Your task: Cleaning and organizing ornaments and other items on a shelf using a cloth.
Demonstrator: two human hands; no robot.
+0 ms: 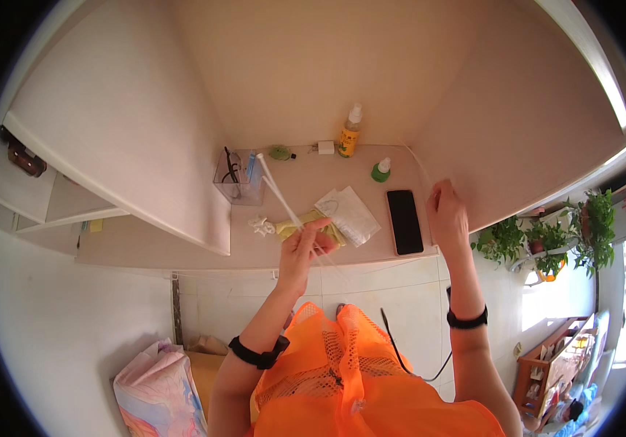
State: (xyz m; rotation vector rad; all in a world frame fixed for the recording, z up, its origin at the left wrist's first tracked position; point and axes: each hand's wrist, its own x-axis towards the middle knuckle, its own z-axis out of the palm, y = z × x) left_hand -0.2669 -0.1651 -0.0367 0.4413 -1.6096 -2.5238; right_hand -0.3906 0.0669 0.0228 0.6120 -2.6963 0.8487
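Note:
Thin white plastic strips point(283, 199), which look like cable ties, are pinched in my left hand point(304, 248) above the desk's front edge. Their thicker ends point up and left, and their thin tails trail toward my body. My right hand point(446, 210) is raised beside the right panel, fingers curled around a thin pale strip point(416, 155) that is blurred by motion. Below my left hand lie a folded yellow cloth point(285, 230) and a flat white packet point(352, 216). A black-screened smartphone point(405, 221) rests just left of my right hand.
A clear plastic box point(239, 188) holding glasses stands left. Behind are a green item point(280, 152), a white adapter point(326, 147), a yellow-labelled spray bottle point(349, 134) and a green bottle point(381, 171). A small white figure point(261, 225) lies near the cloth. Side panels point(127, 120) flank the desk.

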